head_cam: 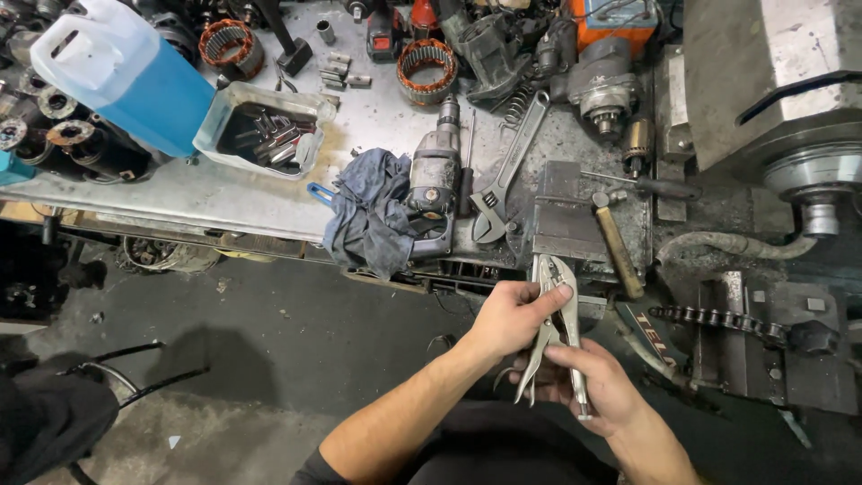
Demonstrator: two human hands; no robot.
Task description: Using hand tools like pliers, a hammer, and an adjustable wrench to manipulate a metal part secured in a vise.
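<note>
Head view, both hands (557,346) gripping locking pliers (557,323), right palm hidden

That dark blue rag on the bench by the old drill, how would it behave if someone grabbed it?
The rag lies crumpled in soft folds, so it would likely hang limp and weigh little. One edge droops over the bench edge, so a push might slide it off. It lies against the drill and could snag.

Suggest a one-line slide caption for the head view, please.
Both hands, left hand and right hand, hold locking pliers before a cluttered workbench.
</note>
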